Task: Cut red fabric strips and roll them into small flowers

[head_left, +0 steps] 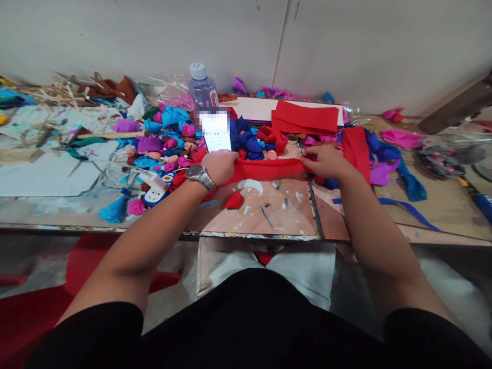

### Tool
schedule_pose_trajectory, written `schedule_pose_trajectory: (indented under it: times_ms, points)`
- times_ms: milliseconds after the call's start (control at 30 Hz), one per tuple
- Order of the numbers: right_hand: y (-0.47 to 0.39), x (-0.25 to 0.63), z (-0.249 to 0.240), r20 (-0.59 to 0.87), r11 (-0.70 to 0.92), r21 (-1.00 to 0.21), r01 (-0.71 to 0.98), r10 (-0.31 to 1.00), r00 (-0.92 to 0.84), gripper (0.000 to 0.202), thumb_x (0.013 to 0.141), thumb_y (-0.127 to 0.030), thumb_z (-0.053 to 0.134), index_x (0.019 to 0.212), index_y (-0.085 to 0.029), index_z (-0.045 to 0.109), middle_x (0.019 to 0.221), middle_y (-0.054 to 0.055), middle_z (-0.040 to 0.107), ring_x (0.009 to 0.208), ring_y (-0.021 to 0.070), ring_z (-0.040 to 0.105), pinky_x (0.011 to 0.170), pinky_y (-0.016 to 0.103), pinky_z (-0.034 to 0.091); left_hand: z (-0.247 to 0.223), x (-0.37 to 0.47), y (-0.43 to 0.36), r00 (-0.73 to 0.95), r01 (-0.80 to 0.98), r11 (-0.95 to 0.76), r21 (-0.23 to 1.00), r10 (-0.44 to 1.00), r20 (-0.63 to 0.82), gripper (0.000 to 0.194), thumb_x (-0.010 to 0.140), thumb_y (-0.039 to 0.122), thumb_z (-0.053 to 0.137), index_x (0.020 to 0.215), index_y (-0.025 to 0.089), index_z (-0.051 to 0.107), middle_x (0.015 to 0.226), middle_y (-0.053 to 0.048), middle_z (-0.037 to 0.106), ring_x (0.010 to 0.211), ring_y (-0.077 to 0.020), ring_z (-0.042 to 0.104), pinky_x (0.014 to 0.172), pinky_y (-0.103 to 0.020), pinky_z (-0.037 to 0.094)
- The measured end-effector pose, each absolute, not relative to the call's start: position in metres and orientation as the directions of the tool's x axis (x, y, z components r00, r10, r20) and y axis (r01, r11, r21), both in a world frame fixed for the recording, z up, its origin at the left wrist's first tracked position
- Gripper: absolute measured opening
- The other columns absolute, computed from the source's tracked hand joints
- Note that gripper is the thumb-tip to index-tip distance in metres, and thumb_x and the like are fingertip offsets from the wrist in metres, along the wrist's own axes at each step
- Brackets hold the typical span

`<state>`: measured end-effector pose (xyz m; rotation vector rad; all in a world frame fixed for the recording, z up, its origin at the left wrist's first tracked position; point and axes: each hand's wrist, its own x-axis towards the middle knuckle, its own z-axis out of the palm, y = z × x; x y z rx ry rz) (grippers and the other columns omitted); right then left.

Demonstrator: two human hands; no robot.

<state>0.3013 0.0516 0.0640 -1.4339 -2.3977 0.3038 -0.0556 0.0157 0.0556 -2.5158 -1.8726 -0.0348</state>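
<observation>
Clock centred on the middle of the red strip [269,170], which runs approx. 9 to 3 between the hands, above the near part of the table [284,223]. R hand [325,160] at 3: thumb + index pinch the strip's right end, other fingers curled in. L hand [222,166] at 9, back of hand up, on the strip's left part; fingertips hidden, so can't tell if it's a pinch or just a press. Wristwatch [200,177] on L wrist.

Strip looks fairly straight, w/ a fold along the top edge. To do this well, IMO: equal pull both sides, no yanking, as thin soft stuff prob. stretches or creases; pinch nr the corner so the fold runs even; hands level.

Small red piece [234,200] lies apart at approx. 7-8; worth not dragging the strip over it. Phone [217,134] at 10, right by L hand, so mind the knuckles. Bottle [202,91] at 11, behind phone. Red sheets [305,119] at 1, another red piece [356,154] approx. 2-3, just beyond R hand. Power socket [156,196] approx. 8-9.
</observation>
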Motion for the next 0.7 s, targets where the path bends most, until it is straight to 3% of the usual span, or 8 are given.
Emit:
schedule_pose_trajectory:
  times_ms: [233, 367, 533, 700]
  points:
    - [0.051, 0.302, 0.066, 0.136, 0.440, -0.338, 0.832, 0.898, -0.419, 0.024, 0.086, -0.033, 0.059, 0.088, -0.019, 0.078, 0.086, 0.010, 0.081, 0.078, 0.0255, 0.070, 0.072, 0.035, 0.047, 0.055, -0.061, 0.016, 0.313, 0.949, -0.313, -0.019, 0.950, -0.007, 0.034, 0.098, 0.014, 0.047, 0.120, 0.016, 0.072, 0.121, -0.017, 0.077, 0.113, -0.0322, 0.075, 0.083, -0.037, 0.053]
    - [0.051, 0.302, 0.067, 0.129, 0.433, -0.336, 0.836, 0.901, -0.415, 0.024, 0.086, -0.033, 0.060, 0.089, -0.019, 0.078, 0.087, 0.010, 0.082, 0.079, 0.0260, 0.070, 0.073, 0.035, 0.047, 0.055, -0.062, 0.016, 0.320, 0.946, -0.321, -0.039, 0.947, -0.038, 0.034, 0.094, 0.013, 0.047, 0.116, 0.014, 0.073, 0.112, -0.019, 0.078, 0.109, -0.0361, 0.076, 0.080, -0.040, 0.052]
    - [0.051, 0.301, 0.065, 0.115, 0.469, -0.382, 0.796, 0.879, -0.463, 0.024, 0.087, -0.036, 0.059, 0.087, -0.019, 0.075, 0.084, 0.009, 0.080, 0.078, 0.0253, 0.071, 0.072, 0.035, 0.047, 0.058, -0.057, 0.010, 0.355, 0.932, -0.356, -0.062, 0.935, -0.029, 0.037, 0.097, 0.027, 0.046, 0.120, 0.015, 0.073, 0.112, -0.020, 0.079, 0.107, -0.0387, 0.076, 0.080, -0.043, 0.052]
    - [0.045, 0.293, 0.065, 0.093, 0.523, -0.433, 0.734, 0.836, -0.541, 0.022, 0.090, -0.038, 0.060, 0.091, -0.021, 0.075, 0.082, 0.006, 0.079, 0.076, 0.0242, 0.070, 0.071, 0.034, 0.046, 0.056, -0.048, 0.005, 0.384, 0.923, -0.384, -0.001, 0.923, 0.021, 0.043, 0.104, 0.042, 0.040, 0.115, 0.017, 0.074, 0.109, -0.017, 0.080, 0.102, -0.0354, 0.077, 0.075, -0.041, 0.049]
